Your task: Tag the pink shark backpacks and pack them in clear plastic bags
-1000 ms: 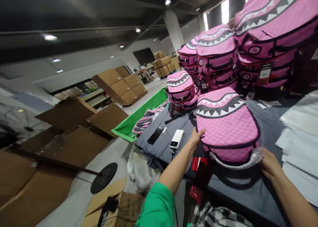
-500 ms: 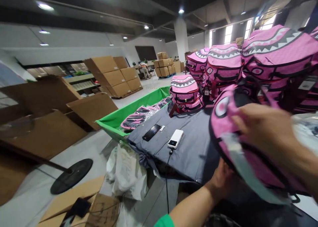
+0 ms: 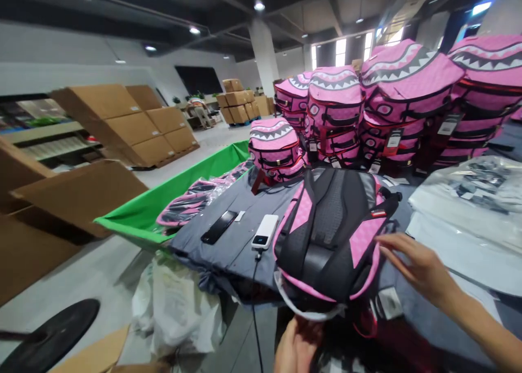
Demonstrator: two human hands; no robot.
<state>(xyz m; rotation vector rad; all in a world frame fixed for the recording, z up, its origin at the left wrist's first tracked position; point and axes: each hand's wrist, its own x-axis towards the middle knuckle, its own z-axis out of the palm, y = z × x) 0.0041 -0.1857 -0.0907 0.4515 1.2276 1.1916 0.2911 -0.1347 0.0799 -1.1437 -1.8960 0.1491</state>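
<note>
A pink and black backpack (image 3: 332, 221) lies on the grey-covered table with its straps and padded back facing up. My right hand (image 3: 420, 267) is at its right side, fingers apart, the fingertips touching or very close to the pink edge. Below the near edge is my left hand (image 3: 297, 343), its fingers curled in beneath a whitish strip (image 3: 305, 312) that hangs in a loop there; what they hold is hidden. A tag (image 3: 390, 302) lies beside the backpack's lower right corner.
Stacked pink backpacks (image 3: 336, 98) stand along the back. A phone (image 3: 219, 227) and a cabled white power bank (image 3: 265, 231) lie at left on the table. Clear plastic bags (image 3: 481, 199) are piled right. A green-sided bin (image 3: 134, 221) adjoins the table; a white bag (image 3: 183, 308) hangs below.
The backpack, earlier held up and tilted, now lies flat with its straps up. My right hand has let go of its top and moved to its side. The view has turned right.
</note>
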